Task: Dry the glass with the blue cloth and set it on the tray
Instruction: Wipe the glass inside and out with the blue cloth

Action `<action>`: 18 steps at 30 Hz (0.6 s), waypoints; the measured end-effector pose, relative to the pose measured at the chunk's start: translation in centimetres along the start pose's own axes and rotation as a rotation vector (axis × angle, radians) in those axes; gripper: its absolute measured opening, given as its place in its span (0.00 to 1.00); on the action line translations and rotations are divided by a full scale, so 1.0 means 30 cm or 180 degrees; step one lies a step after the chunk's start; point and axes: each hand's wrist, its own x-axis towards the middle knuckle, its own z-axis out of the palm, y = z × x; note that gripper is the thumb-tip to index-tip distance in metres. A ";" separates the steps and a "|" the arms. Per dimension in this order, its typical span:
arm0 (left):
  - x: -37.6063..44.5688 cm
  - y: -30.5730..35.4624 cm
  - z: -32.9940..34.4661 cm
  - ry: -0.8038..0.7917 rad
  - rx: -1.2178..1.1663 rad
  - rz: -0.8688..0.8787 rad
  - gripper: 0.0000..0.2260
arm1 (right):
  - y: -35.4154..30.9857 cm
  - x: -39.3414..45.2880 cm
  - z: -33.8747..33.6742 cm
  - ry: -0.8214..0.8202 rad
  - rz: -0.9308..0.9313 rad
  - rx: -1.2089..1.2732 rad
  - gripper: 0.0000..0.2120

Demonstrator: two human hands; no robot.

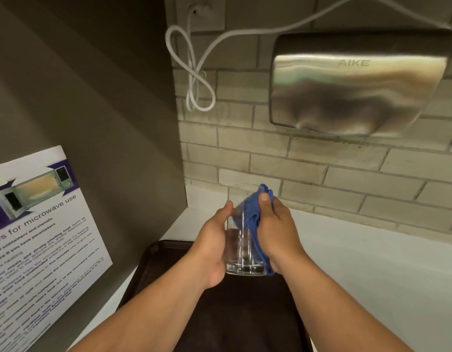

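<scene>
I hold a clear drinking glass [241, 250] upright in the air above the dark brown tray [245, 313]. My left hand [212, 247] grips the glass from its left side, thumb near the rim. My right hand [278, 232] presses the blue cloth [255, 219] against the right side of the glass, with part of the cloth pushed over the rim into the glass. The cloth hangs down to the glass's thick base. The tray lies on the white counter under both forearms.
A steel hand dryer [357, 82] hangs on the brick wall above right, its white cord [194, 72] looped to a socket. A microwave-use poster [37, 237] is on the grey wall at left. White counter [372, 270] stretches to the right of the tray.
</scene>
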 end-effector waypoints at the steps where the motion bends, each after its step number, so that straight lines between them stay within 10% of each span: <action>1: -0.004 0.005 -0.002 -0.0034 0.0011 -0.0005 0.27 | 0.000 -0.001 0.006 -0.0019 0.0142 0.0096 0.24; 9: -0.013 0.001 0.022 0.0193 0.0009 -0.0118 0.25 | 0.033 -0.054 -0.019 -0.0299 0.0659 0.0597 0.21; 14: -0.017 0.011 0.033 0.0486 0.0100 -0.0005 0.24 | 0.088 -0.182 0.050 -0.0575 -0.0263 -0.0993 0.28; 18: -0.031 -0.019 0.043 0.0356 0.0271 -0.0083 0.25 | 0.024 -0.075 0.035 -0.0223 -0.0305 -0.0575 0.27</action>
